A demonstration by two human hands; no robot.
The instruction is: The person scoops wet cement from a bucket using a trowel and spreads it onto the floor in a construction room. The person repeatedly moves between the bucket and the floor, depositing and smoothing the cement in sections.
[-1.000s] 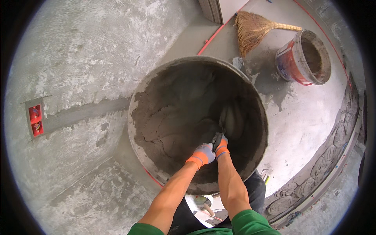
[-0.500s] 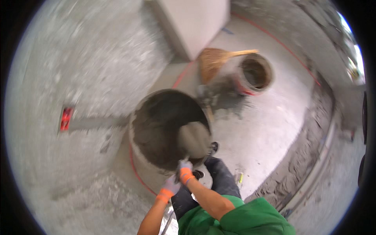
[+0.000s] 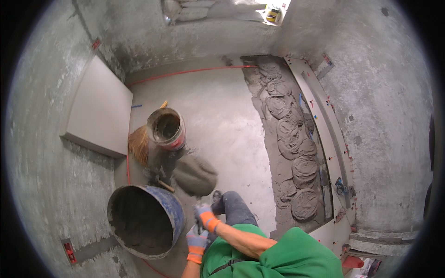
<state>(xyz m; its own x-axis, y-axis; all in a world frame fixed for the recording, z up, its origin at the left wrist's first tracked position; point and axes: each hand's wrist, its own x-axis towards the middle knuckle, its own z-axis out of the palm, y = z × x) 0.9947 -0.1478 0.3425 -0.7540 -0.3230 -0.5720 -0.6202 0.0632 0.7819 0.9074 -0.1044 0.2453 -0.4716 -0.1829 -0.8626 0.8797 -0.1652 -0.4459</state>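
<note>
Grey floor (image 3: 222,106) and a mortar-laden shovel (image 3: 198,199)

Clock directions are from the shovel's handle (image 3: 200,228). A strip of rough mortar mounds (image 3: 291,136) lies at two o'clock; a big blue tub (image 3: 172,211) stands at nine, a smaller mortar-smeared bucket (image 3: 176,141) at eleven. The shovel's head, bearing a grey heap (image 3: 195,176), is at twelve. The gloved right hand (image 3: 205,215), nearer the head, and the left hand (image 3: 198,238) have fingers wrapped round the handle.

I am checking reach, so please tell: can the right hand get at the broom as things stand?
Probably not: the right hand holds the mortar-covered shovel, and the smaller bucket partly hides the broom beyond.
</note>
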